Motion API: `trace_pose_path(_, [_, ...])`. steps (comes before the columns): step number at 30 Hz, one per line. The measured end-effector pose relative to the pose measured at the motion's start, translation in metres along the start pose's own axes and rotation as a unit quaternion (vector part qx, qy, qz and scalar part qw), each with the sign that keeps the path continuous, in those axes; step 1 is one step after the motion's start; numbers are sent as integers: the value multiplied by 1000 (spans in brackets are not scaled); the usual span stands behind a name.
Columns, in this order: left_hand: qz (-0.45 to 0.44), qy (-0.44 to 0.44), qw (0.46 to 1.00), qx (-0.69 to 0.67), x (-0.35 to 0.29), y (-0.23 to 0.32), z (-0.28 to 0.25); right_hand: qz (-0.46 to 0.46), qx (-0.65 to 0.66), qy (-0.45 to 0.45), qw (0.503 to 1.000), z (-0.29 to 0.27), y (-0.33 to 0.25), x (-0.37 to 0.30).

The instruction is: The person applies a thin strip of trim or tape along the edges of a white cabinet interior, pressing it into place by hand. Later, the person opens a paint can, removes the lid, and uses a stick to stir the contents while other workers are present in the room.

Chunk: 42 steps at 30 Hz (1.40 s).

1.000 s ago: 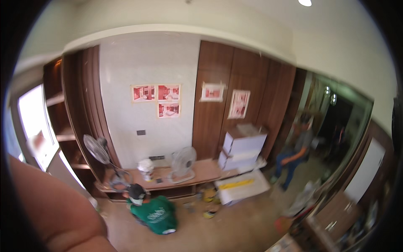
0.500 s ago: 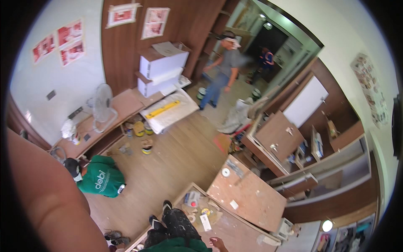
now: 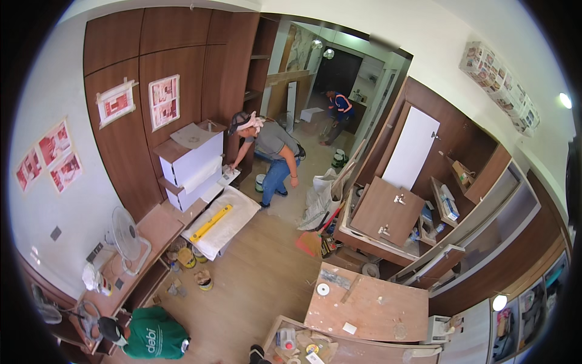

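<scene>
Neither of my hands shows at this moment; only the dark tip of one of my shoes (image 3: 257, 352) comes in at the lower edge. Closest to it is a low wooden platform (image 3: 357, 350), where a clear plastic jug (image 3: 285, 337) with a red cap stands beside a small yellow-labelled round container (image 3: 312, 349). Behind these lies a large wooden panel (image 3: 376, 306), carrying a white roll (image 3: 322, 289) and a small white card (image 3: 350, 328).
A person in green (image 3: 156, 333) crouches at lower left. Another, in a grey shirt (image 3: 273, 145), bends by white boxes (image 3: 191, 158). Farther back is a worker in an orange-striped vest (image 3: 342, 104). A yellow spirit level (image 3: 211, 222), a fan (image 3: 125, 235) and several paint tins (image 3: 203, 279) stand around.
My view has lifted, so my legs and both hands have left the picture. The person in grey has gone from walking to bending toward the boxes. The vest wearer also bends now.
</scene>
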<state>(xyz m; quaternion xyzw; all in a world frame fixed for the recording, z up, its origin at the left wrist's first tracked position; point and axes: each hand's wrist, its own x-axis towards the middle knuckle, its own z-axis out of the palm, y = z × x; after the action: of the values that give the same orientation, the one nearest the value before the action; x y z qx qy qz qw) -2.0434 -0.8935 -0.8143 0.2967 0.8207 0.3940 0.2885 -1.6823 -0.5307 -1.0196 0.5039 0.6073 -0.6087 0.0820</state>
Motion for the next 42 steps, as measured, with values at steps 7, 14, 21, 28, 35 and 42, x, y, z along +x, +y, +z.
trace_pose_path(7, [89,-144,984,56,106,52,-45,-152,-156,113,969,-11,-67,52])
trace_pose_path(14, [113,-415,892,138,232,-47,-115,-255,-187,234,920,15,-127,90])
trace_pose_path(21, [29,106,980,165,274,-279,-62,-170,-104,183,963,160,-77,222])
trace_pose_path(28, [-284,-59,956,43,122,-394,-103,-13,-122,12,992,207,-77,296])
trace_pose_path(35, [-431,450,774,-115,191,-409,-137,-106,-106,-35,988,184,-230,494])
trace_pose_path(42, [-384,346,847,-124,269,-391,-80,-26,27,-26,999,250,-501,607])
